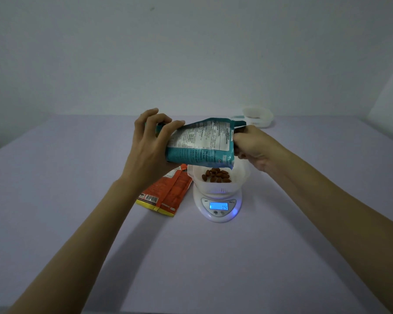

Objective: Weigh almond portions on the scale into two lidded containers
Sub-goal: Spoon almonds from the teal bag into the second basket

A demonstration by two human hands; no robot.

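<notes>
Brown almonds [216,175] lie in the clear tub [242,175] on the white scale [218,215], its display lit blue, mid-table [191,257]. Just above it you hold the teal bag [200,143] on its side. Your left hand [145,150] grips its base and your right hand [250,146] curls round its mouth. An orange pack [168,193] lies just left of the scale. A second tub [258,116] sits far back.

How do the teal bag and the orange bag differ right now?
The teal bag is held in the air, left hand at its base, right hand at its mouth, tipped sideways above the container on the scale; the orange bag lies flat on the table, untouched. The teal bag shows a white label panel; the orange bag has a yellow end. Both are flexible printed pouches.
</notes>
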